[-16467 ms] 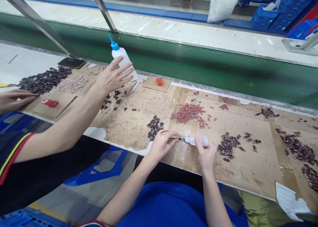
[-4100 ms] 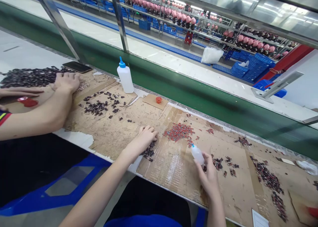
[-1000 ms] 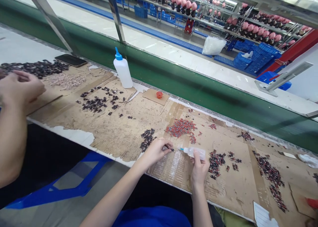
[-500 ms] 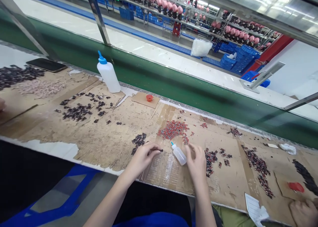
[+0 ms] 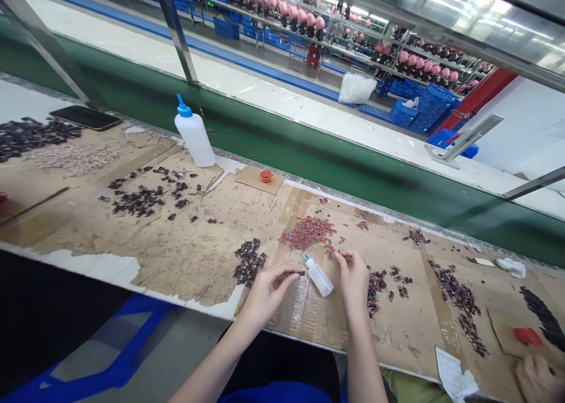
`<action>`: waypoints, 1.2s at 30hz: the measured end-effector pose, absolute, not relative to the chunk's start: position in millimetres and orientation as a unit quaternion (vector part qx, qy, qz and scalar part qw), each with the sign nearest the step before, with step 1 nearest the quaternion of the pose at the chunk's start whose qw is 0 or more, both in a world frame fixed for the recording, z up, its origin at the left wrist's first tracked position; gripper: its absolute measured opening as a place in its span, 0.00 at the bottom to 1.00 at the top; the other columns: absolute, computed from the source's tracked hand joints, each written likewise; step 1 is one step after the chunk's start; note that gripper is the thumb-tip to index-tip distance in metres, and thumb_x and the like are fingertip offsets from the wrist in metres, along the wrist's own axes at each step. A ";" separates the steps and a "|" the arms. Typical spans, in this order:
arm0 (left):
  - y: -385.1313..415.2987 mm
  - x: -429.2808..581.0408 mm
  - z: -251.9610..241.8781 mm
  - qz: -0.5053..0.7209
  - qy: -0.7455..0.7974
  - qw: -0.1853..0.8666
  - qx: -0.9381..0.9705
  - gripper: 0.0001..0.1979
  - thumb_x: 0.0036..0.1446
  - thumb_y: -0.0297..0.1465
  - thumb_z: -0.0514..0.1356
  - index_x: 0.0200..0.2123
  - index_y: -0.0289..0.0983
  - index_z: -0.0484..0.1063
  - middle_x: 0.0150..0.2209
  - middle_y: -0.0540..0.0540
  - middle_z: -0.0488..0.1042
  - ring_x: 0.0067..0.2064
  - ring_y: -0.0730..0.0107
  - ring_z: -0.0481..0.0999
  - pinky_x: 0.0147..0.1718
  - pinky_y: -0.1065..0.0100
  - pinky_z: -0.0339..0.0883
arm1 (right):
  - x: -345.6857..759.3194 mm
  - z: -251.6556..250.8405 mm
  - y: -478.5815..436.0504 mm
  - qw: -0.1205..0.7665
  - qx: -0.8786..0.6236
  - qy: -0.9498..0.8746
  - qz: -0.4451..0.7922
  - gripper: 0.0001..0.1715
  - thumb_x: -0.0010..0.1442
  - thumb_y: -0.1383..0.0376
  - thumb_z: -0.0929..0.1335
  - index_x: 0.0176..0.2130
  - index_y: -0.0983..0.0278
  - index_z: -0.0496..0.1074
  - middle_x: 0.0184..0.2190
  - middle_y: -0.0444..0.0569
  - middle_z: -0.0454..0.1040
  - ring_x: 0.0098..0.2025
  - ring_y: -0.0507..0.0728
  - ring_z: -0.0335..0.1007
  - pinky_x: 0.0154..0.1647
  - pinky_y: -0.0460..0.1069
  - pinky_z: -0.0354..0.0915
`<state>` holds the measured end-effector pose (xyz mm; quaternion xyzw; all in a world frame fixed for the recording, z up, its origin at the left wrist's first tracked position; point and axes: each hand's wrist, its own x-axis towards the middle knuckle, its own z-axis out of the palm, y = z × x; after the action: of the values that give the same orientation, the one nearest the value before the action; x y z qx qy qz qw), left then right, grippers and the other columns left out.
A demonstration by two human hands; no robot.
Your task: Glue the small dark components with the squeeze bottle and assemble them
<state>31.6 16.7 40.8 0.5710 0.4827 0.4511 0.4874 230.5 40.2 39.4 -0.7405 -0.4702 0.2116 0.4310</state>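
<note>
My left hand [image 5: 274,286] pinches a small black part [image 5: 302,273] between thumb and fingertips, just left of a small clear squeeze bottle [image 5: 321,279] with a blue tip, which lies on its side. My right hand [image 5: 353,273] is closed at the fingertips, right of that bottle and at the edge of a heap of small red-and-black pieces [image 5: 308,232]. Whatever is between its fingertips is too small to make out. A pile of black parts [image 5: 249,262] lies beyond my left wrist. Near my right wrist is a pile of red-and-black assembled parts [image 5: 375,290].
A larger white squeeze bottle [image 5: 195,138] with a blue cap stands at the back left. A red cap [image 5: 265,176] rests on a cardboard piece. More black parts [image 5: 138,200] lie left. Another person's hand [image 5: 539,377] is at the right, near a red container [image 5: 528,335].
My left hand has moved right with the black part, closer to the small bottle. My right hand has shifted slightly, its fingertips now together beside the red pieces.
</note>
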 end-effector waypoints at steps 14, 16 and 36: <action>25.3 39.0 50.7 0.479 0.479 0.438 0.591 0.09 0.58 0.31 0.59 0.37 0.38 0.80 0.40 0.44 0.83 0.43 0.61 0.81 0.46 0.63 0.74 | 211.0 57.6 16.5 0.449 -0.629 -0.550 0.315 0.20 0.56 0.52 0.68 0.40 0.63 0.79 0.36 0.54 0.79 0.38 0.60 0.76 0.39 0.53 0.72; 24.6 38.9 51.3 0.479 0.485 0.441 0.584 0.10 0.58 0.31 0.59 0.39 0.38 0.80 0.40 0.44 0.82 0.43 0.61 0.82 0.45 0.63 0.75 | 202.3 60.3 10.7 0.466 -0.620 -0.512 0.368 0.19 0.54 0.53 0.70 0.41 0.62 0.79 0.33 0.53 0.80 0.36 0.59 0.77 0.39 0.53 0.73; 16.4 38.6 67.3 0.495 0.440 0.476 0.578 0.09 0.58 0.32 0.60 0.35 0.38 0.81 0.38 0.43 0.83 0.41 0.63 0.81 0.45 0.64 0.74 | 176.7 68.0 -1.6 0.540 -0.575 -0.417 0.451 0.14 0.47 0.55 0.75 0.30 0.62 0.80 0.32 0.52 0.82 0.38 0.61 0.79 0.44 0.56 0.74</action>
<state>38.6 16.4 67.3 0.5784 0.4400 0.4952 0.4761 176.7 -1.6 68.0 -0.5751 -0.4171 0.4508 0.5405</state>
